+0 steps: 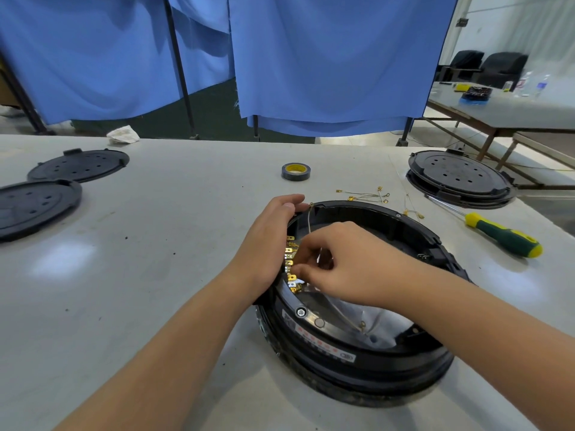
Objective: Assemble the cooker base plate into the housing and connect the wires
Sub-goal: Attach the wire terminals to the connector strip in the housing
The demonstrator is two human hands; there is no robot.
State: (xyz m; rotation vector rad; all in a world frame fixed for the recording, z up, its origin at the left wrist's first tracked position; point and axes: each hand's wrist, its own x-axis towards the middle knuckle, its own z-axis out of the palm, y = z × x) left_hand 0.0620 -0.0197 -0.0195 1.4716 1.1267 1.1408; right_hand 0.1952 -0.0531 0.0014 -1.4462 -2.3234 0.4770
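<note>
Grey-yellow tape roll upper centre of table, green-yellow screwdriver at right, crumpled rag upper left at the table's far edge, blue curtains across top, dark chairs top right.

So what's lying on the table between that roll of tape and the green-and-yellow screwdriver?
Loose thin wires with gold terminals, seen in the head view.
</note>
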